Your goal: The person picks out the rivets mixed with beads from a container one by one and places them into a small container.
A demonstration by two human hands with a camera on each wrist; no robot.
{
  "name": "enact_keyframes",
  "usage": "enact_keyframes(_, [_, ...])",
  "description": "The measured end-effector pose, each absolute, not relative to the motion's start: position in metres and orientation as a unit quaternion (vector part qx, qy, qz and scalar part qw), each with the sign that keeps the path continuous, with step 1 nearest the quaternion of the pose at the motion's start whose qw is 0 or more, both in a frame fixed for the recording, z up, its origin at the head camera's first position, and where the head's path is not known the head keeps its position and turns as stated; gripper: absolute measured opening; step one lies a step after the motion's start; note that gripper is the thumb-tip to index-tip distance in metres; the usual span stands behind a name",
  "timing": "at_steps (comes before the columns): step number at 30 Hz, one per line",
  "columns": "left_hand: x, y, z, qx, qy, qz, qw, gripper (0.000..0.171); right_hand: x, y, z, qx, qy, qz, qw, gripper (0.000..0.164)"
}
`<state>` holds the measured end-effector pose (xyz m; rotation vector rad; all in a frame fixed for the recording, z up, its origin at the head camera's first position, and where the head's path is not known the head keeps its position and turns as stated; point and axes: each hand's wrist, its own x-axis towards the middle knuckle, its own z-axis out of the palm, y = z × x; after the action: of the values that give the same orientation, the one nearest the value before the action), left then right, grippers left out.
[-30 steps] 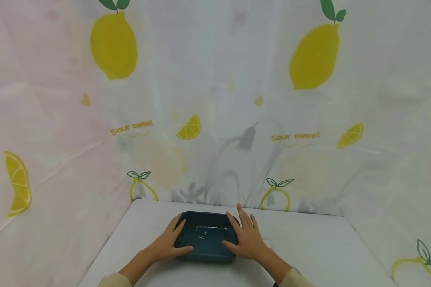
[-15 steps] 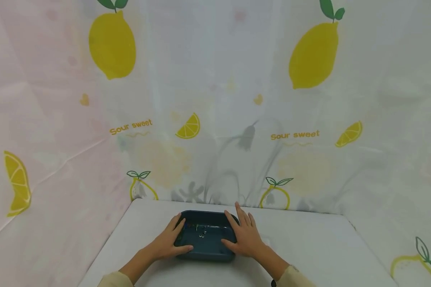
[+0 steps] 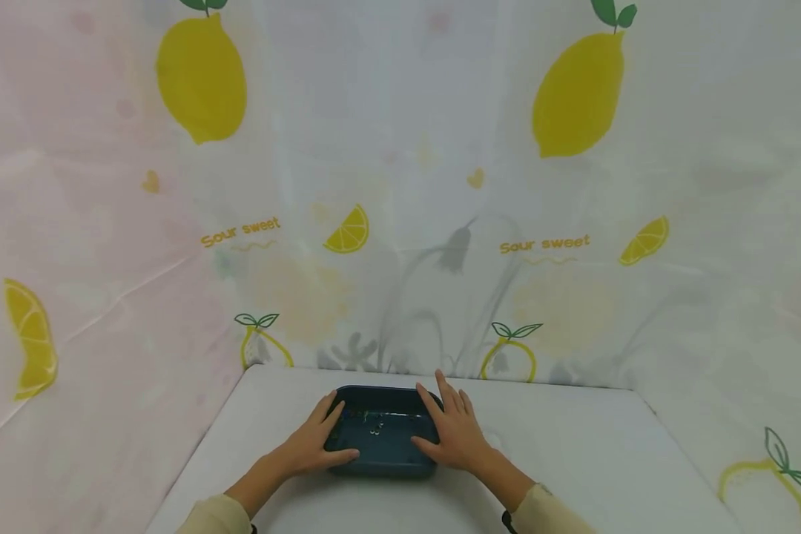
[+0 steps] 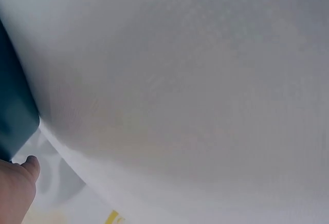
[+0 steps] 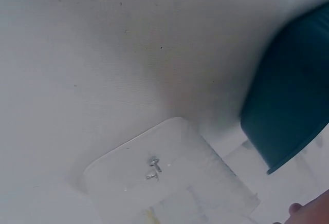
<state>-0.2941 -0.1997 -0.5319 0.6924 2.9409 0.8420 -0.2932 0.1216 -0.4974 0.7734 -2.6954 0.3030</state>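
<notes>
A dark teal rectangular tray (image 3: 383,469) lies on the white table in the head view. Several tiny shiny pieces (image 3: 376,429) lie on its floor, too small to identify. My left hand (image 3: 309,445) rests at the tray's left side, fingers spread along the rim and thumb over the near left corner. At the right side, my right hand (image 3: 458,434) has straight, spread fingers, its thumb reaching over the tray's inside. The wrist views show the tray's outer wall (image 4: 14,100) and only bits of each hand.
A clear plastic container (image 5: 180,136) with a few small metal pieces (image 5: 153,168) stands right of the tray. The white tabletop (image 3: 561,452) meets a lemon-printed curtain (image 3: 400,185) at the back and sides.
The whole head view has shifted slightly, with the scene moving up a little. Both hands keep their places at the tray's sides.
</notes>
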Motion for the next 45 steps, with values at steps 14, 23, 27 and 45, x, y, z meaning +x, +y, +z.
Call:
enact_keyframes(14, [-0.297, -0.199, -0.535, 0.217, 0.938, 0.269, -0.010, 0.107, -0.296, 0.094, -0.507, 0.275, -0.940, 0.120, 0.161, 0.083])
enact_keyframes(23, [-0.296, -0.197, -0.536, 0.212, 0.938, 0.272, -0.010, 0.105, -0.297, 0.082, -0.511, 0.279, -0.937, 0.128, 0.165, 0.084])
enact_keyframes(27, [-0.296, -0.197, -0.535, 0.214, 0.938, 0.272, -0.008, 0.105, -0.300, 0.079, -0.513, 0.273, -0.940, 0.113, 0.170, 0.084])
enact_keyframes(45, [-0.293, -0.199, -0.532, 0.222, 0.938, 0.265, -0.001, 0.105, -0.303, 0.067, -0.506, 0.273, -0.945, 0.135, 0.115, 0.081])
